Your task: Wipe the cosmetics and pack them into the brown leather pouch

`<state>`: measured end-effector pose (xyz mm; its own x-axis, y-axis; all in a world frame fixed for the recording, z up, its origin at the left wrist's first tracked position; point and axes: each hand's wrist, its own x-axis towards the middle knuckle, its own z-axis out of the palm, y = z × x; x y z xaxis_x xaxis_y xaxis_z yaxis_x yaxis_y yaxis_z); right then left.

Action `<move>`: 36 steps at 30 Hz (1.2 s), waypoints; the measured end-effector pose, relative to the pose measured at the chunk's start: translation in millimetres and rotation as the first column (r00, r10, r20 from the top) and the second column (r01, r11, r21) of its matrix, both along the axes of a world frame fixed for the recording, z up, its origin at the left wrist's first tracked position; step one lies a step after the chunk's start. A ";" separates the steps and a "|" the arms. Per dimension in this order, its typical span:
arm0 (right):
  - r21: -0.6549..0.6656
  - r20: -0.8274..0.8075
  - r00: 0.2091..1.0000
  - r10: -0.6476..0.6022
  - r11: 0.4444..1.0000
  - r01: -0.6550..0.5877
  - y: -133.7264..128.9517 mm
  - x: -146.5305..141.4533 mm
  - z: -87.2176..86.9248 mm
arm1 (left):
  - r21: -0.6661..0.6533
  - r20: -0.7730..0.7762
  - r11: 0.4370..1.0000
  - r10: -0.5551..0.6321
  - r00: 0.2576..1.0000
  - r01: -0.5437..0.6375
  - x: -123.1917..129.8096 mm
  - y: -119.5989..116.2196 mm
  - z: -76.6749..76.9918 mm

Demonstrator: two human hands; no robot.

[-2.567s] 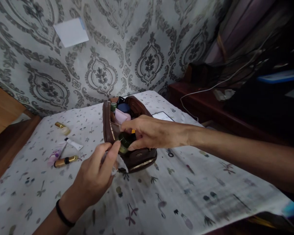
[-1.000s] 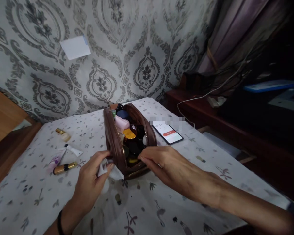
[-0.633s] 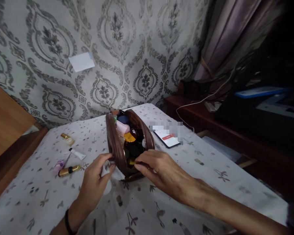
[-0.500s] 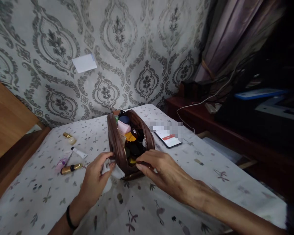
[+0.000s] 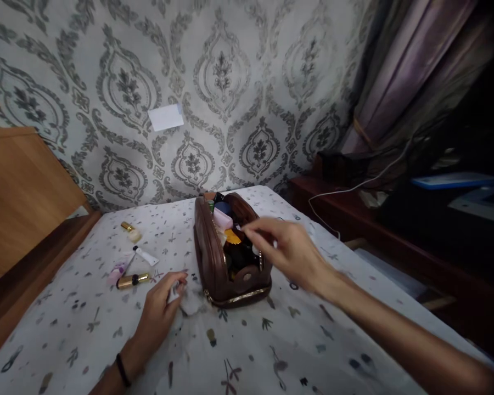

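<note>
A brown bag (image 5: pixel 209 252) stands unzipped on the patterned sheet, with a pink item (image 5: pixel 223 219), a yellow-orange item (image 5: pixel 233 236) and dark items inside. My right hand (image 5: pixel 286 249) is over the bag's right side, fingers pinched together; whatever may be between them is too small to make out. Left of the bag, my left hand (image 5: pixel 158 307) is closed on a white tissue (image 5: pixel 174 292) just above the sheet. A gold-capped bottle (image 5: pixel 132 232), a white tube (image 5: pixel 146 255), a purple item (image 5: pixel 117 272) and a gold tube (image 5: pixel 132 281) lie further left.
A wooden board (image 5: pixel 28 192) rises at the left. Behind the bed is a patterned wall (image 5: pixel 222 137) with a white card (image 5: pixel 166 117). At the right are a dark red table (image 5: pixel 354 214), a white cable (image 5: pixel 358 185) and a blue-edged object (image 5: pixel 456 180).
My right hand has lifted from the bag's near end to above its right side, now covering the phone. My left hand has let go of the bag's edge. The view has shifted left.
</note>
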<state>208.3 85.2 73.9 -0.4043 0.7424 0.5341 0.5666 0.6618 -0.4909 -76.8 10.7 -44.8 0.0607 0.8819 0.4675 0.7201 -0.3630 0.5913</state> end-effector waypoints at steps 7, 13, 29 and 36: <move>-0.070 0.525 0.838 -0.149 0.974 0.216 142.3 -57.5 37.5 | 0.019 -0.003 0.997 -0.071 0.997 0.071 -6.9 4.6 -28.0; -0.159 0.666 0.742 -0.076 0.957 0.241 194.3 -88.8 18.0 | 0.037 0.001 0.996 -0.085 0.996 0.085 -9.7 5.4 -35.6; -0.197 0.578 0.810 0.096 0.980 0.025 169.2 -79.0 29.3 | -0.022 -0.020 0.987 -0.162 0.987 0.161 -10.6 9.9 -30.6; -0.170 0.541 0.839 0.061 0.985 0.038 151.8 -79.5 22.6 | -0.023 -0.030 0.987 -0.161 0.987 0.160 -11.2 9.9 -29.4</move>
<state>128.7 237.0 96.5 -0.6009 0.7937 0.0950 0.7671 0.6060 -0.2107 -88.0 20.6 -74.2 0.2166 0.8690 0.4449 0.6720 -0.4633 0.5778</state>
